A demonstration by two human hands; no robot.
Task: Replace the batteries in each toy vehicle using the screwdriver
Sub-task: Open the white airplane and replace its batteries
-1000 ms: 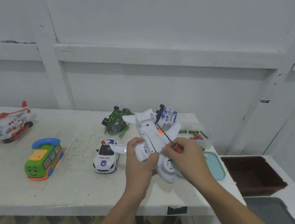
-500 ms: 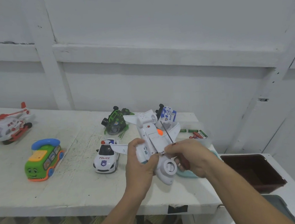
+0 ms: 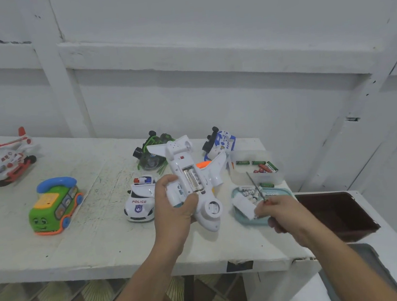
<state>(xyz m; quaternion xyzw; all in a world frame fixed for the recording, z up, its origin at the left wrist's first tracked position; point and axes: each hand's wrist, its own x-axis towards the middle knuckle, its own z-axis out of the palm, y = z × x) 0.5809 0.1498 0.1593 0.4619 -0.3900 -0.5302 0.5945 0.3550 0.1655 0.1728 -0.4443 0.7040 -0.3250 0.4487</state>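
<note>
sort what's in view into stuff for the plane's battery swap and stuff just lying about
In use: toy airplane in the left hand, screwdriver and battery cover in the right hand, teal tray, clear battery container.
Lying about: police car, green bus toy, helicopter, brown bin.

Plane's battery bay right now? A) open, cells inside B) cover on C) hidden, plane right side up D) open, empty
A: the white plane in the left hand is belly up with its bay uncovered and batteries seated in it. The right hand holds the screwdriver off to the side, with a white cover piece at its fingertips.
</note>
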